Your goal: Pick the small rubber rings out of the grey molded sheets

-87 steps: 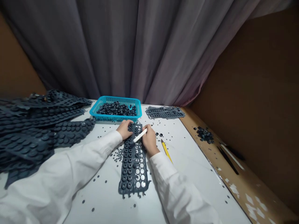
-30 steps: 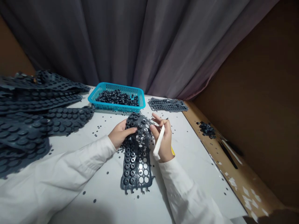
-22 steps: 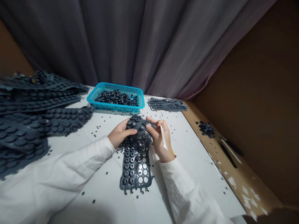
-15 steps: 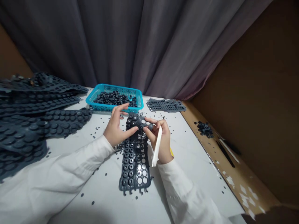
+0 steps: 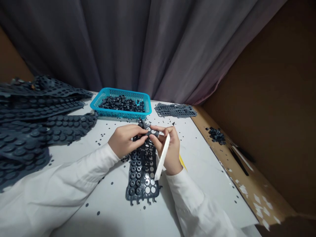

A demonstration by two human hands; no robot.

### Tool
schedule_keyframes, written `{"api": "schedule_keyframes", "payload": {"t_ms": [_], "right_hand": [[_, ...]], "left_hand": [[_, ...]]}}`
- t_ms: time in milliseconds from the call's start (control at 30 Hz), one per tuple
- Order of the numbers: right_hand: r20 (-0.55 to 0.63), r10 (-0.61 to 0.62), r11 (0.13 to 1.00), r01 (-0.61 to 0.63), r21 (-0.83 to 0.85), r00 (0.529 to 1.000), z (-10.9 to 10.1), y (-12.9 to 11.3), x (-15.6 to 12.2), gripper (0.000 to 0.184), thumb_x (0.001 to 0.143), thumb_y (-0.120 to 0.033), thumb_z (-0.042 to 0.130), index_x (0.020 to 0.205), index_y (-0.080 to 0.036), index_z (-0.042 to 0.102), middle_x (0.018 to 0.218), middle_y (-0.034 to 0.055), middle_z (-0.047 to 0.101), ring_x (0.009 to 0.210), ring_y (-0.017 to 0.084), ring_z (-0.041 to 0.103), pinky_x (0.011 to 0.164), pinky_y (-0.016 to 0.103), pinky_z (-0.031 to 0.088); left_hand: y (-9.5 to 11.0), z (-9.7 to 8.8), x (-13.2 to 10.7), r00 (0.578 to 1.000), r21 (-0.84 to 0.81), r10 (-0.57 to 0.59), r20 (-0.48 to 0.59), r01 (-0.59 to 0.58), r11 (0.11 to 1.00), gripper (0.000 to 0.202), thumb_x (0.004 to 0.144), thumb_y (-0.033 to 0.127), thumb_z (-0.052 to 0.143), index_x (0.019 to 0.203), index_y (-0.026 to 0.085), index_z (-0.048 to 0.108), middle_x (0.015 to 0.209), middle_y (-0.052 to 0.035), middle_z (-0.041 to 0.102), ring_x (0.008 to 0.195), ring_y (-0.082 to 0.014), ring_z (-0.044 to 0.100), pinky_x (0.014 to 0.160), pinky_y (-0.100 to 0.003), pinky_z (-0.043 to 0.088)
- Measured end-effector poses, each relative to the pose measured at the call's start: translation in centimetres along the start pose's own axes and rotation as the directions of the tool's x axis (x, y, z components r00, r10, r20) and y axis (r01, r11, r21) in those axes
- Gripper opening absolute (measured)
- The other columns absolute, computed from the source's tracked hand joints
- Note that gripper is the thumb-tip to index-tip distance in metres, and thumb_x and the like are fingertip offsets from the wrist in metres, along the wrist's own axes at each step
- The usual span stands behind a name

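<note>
A dark rubber sheet full of small rings lies lengthwise on the white table, its far end lifted and curled. My left hand is closed, pinching that curled end from the left. My right hand pinches the same end from the right. It also holds a white stick tool that slants down along the palm. Several holes near the sheet's near end are empty.
A blue basket of loose black rings stands behind the hands. A pile of dark rubber sheets fills the left. One emptied sheet lies at the back right. A yellow tool pokes out under my right hand. Small rubber bits litter the brown ledge.
The sheet's far end has been lifted off the table and curled back. My left hand opened briefly, then closed on it again. The white tool swung from pointing at the sheet to lying along my right palm.
</note>
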State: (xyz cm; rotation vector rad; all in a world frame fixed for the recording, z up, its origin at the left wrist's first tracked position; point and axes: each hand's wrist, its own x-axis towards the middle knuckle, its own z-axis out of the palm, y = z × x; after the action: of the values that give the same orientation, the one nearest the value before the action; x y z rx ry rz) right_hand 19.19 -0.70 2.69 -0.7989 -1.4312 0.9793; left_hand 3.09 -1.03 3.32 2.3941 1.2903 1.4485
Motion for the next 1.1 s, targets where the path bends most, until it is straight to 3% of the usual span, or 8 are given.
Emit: {"api": "schedule_keyframes", "payload": {"t_ms": [100,200,367,600,667,800,967,1100], "right_hand": [[-0.030,0.001,1.000,-0.002,-0.027,1.000,0.0,0.1,0.0,0.037,0.077,-0.020,0.065,0.076,-0.025,0.028,0.101,0.0035,0.071,0.043,0.006,0.041,0.044,0.021,0.038],[-0.069,-0.051,0.993,0.043,-0.112,0.996,-0.3,0.5,0.0,0.037,0.076,-0.022,0.068,0.078,-0.025,0.031,0.107,0.0066,0.068,0.079,0.016,0.064,0.072,0.032,0.051],[0.228,-0.201,0.952,0.245,-0.184,0.953,-1.0,1.2,0.5,0.034,0.078,-0.024,0.066,0.083,-0.025,0.032,0.136,0.0124,0.051,0.133,0.024,0.039,0.109,0.051,0.029],[0.213,-0.489,0.727,0.531,-0.436,0.846,-1.6,1.5,0.7,0.028,0.080,-0.019,0.060,0.080,-0.026,0.032,0.140,0.0097,0.047,0.137,0.025,0.032,0.110,0.058,0.023],[0.308,-0.462,0.712,0.555,-0.430,0.831,-1.4,1.6,0.4,0.026,0.081,-0.019,0.059,0.081,-0.026,0.033,0.131,0.0094,0.056,0.128,0.025,0.046,0.110,0.057,0.024],[0.319,-0.263,0.850,0.375,-0.369,0.910,-0.7,2.2,-0.2,0.025,0.082,-0.021,0.058,0.083,-0.025,0.033,0.111,0.0087,0.066,0.093,0.021,0.063,0.084,0.041,0.048],[0.283,-0.103,0.914,0.203,-0.352,0.954,-0.3,2.6,-0.3,0.021,0.084,-0.022,0.055,0.082,-0.024,0.034,0.086,0.0013,0.059,0.070,0.015,0.052,0.064,0.029,0.041],[0.299,-0.017,0.974,0.083,-0.211,0.954,-0.3,2.5,-0.2,0.020,0.087,-0.025,0.052,0.080,-0.024,0.033,0.078,-0.0024,0.047,0.069,0.013,0.045,0.064,0.027,0.037]], "left_hand": [[0.2,0.1,-0.1,0.999,0.062,0.053,0.009,-0.054,0.997,0.015,0.082,0.026,0.057,0.082,0.021,0.071,0.076,-0.0038,0.073,0.070,-0.0165,0.067,0.070,-0.026,0.051],[0.1,0.1,-0.1,0.992,0.089,0.128,-0.009,-0.127,0.988,0.014,0.084,0.022,0.056,0.083,0.019,0.069,0.076,-0.0041,0.072,0.072,-0.0163,0.066,0.072,-0.025,0.050],[0.0,0.0,0.0,0.994,-0.016,0.102,0.046,-0.102,0.995,0.009,0.085,0.017,0.057,0.089,0.014,0.064,0.078,-0.0041,0.067,0.067,-0.0125,0.061,0.066,-0.022,0.048],[-0.2,-0.5,0.5,0.973,0.036,0.092,0.212,-0.102,0.994,0.010,0.088,0.015,0.051,0.087,0.014,0.061,0.078,-0.0032,0.063,0.070,-0.0144,0.059,0.068,-0.024,0.046],[-0.2,-0.6,0.5,0.965,0.058,0.084,0.248,-0.102,0.993,0.011,0.088,0.014,0.049,0.085,0.015,0.059,0.079,-0.0042,0.063,0.074,-0.0159,0.059,0.069,-0.026,0.046],[0.1,-0.8,0.7,0.954,0.079,0.035,0.297,-0.061,0.995,0.012,0.088,0.015,0.048,0.084,0.014,0.059,0.080,-0.0049,0.063,0.076,-0.0175,0.058,0.070,-0.027,0.044],[0.4,-1.5,1.5,0.918,0.027,-0.114,0.380,0.112,0.993,0.012,0.085,0.016,0.051,0.082,0.014,0.062,0.076,-0.0025,0.063,0.068,-0.0151,0.056,0.064,-0.025,0.039],[-0.2,-2.1,2.2,0.801,-0.100,-0.283,0.527,0.390,0.915,0.018,0.083,0.028,0.053,0.080,0.014,0.064,0.070,-0.0014,0.063,0.064,-0.0150,0.055,0.059,-0.024,0.038]]}}
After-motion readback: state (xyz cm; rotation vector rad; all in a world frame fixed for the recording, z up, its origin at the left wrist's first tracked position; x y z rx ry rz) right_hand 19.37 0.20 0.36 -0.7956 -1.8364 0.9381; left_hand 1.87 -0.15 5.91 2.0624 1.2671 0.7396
